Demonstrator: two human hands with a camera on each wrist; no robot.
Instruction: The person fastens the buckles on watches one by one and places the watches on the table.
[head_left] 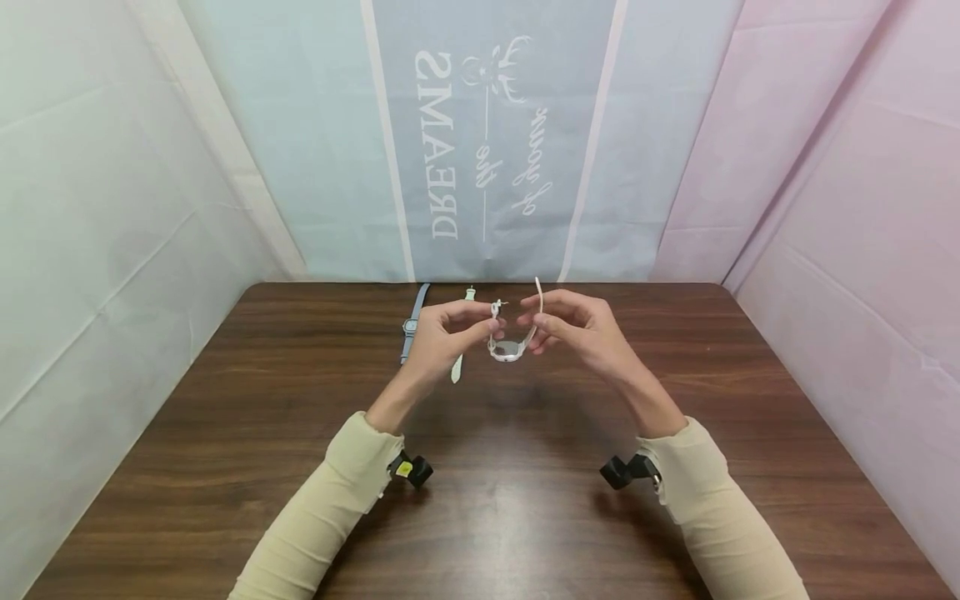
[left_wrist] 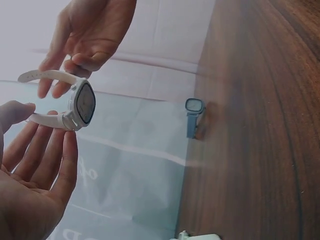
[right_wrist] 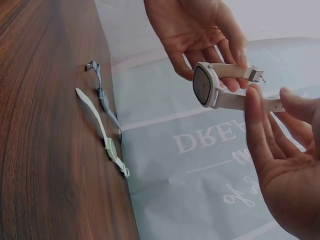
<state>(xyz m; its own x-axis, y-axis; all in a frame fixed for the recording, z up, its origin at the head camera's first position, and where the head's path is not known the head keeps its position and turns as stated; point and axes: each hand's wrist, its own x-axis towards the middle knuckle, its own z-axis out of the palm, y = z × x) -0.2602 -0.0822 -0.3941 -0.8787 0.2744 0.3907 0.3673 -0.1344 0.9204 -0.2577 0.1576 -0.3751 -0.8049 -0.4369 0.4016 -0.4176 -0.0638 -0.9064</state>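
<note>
A white wristwatch hangs above the table with its dial at the bottom, both strap halves rising from the case in a U. My left hand pinches the buckle half between thumb and fingers, the metal buckle poking out past them. The holed half is between the thumb and fingers of my right hand. In the right wrist view the watch's dark-rimmed dial faces left. Behind my left hand, a blue watch and a pale green watch lie on the table.
In the left wrist view, a blue-grey watch stands near the table's back edge. The brown wooden table meets a pale blue printed cloth at the back. White cloth walls enclose both sides.
</note>
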